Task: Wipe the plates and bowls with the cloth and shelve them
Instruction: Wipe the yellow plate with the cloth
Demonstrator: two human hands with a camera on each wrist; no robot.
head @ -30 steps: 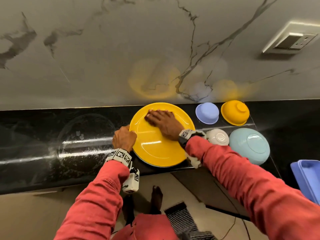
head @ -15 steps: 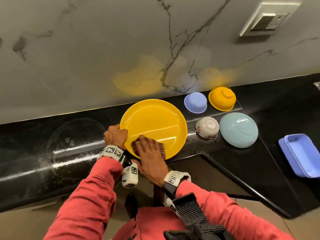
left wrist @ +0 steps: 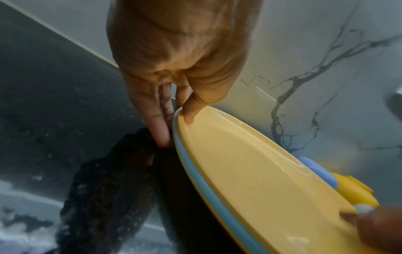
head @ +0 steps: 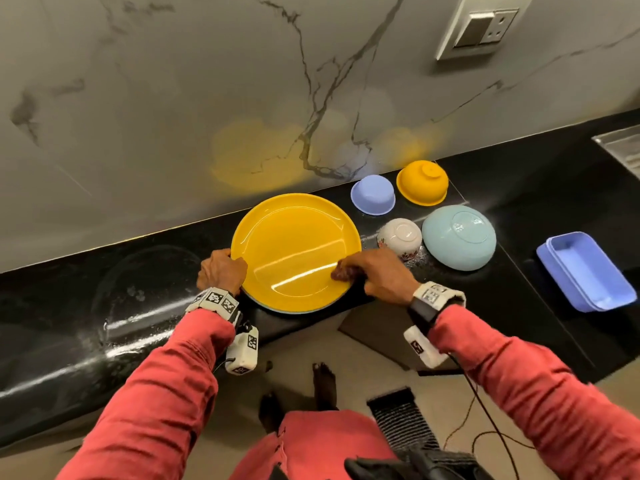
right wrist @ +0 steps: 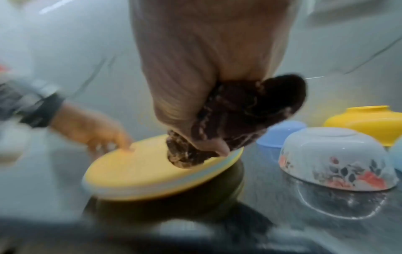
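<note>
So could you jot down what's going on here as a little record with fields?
Activity: wiping the round yellow plate
Left hand: grips the plate's left rim, thumb on top
Right hand: presses the bunched dark brown cloth on the plate's right edge
Under the plate: a light blue rim, probably another plate
Waiting, upside down: lilac bowl, yellow bowl, white floral bowl, pale blue bowl
Surface: black countertop

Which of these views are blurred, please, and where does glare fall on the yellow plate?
Head view: sharp, with a bright streak of glare across the yellow plate and sheen on the black counter. Left wrist view: the left hand is crisp, the plate's far end smears. Right wrist view: motion blur throughout, worst at the edges; the right hand and cloth are soft.
</note>
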